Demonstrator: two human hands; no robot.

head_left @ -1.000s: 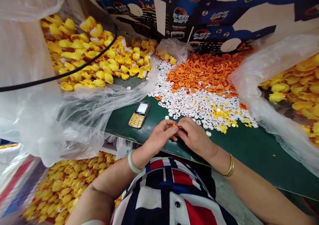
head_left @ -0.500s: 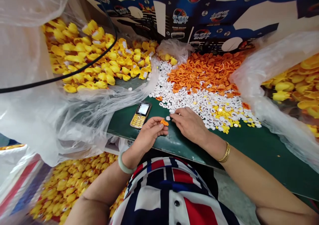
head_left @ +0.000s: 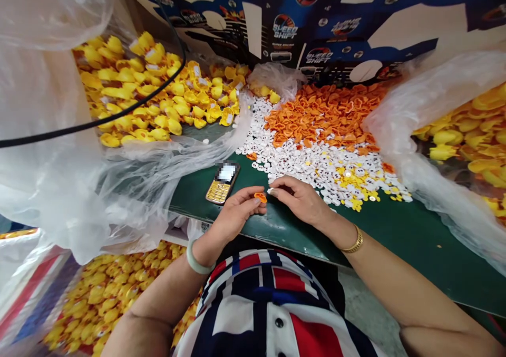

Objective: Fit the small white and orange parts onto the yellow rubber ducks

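Orange duck bill, half-hidden by left hand, right hand near

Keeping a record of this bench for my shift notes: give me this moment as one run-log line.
left hand: orange duck bill at fingertips | right hand: small white disc at fingertips | nearby: gold phone, white disc heap

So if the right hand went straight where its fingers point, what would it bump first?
Probably the little orange piece at the left hand's fingertips, though depth is hard to tell.
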